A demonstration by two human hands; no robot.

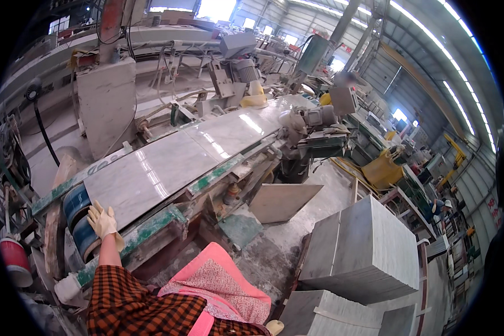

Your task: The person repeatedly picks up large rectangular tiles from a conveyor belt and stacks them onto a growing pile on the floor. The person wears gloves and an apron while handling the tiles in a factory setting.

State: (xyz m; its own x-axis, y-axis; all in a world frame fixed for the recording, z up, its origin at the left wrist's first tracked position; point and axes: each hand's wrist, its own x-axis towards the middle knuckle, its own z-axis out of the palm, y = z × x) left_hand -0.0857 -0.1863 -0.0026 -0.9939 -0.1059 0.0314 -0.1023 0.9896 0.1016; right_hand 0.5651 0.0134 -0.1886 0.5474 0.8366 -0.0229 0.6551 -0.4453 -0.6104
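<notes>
My left hand point(102, 222), in a cream glove, is open with its fingers spread. It lies at the near end of a polished grey-white stone slab point(134, 182), by its corner and over the blue belt rollers point(84, 231). Whether the palm presses on the slab, I cannot tell. A second polished slab point(229, 134) lies farther along the same green-edged conveyor point(157, 221). Of my right hand point(274, 327) only a bit of cream glove shows at the lower edge, beside the pink apron point(224, 280); its fingers are hidden.
Strapped stacks of grey stone slabs point(347, 243) stand at the right. A loose stone panel point(283, 201) leans beside the conveyor. A motor-driven machine head point(319, 116) sits over the line's far part. A red bucket point(15, 260) is at the far left; a distant person point(447, 206) is at the right.
</notes>
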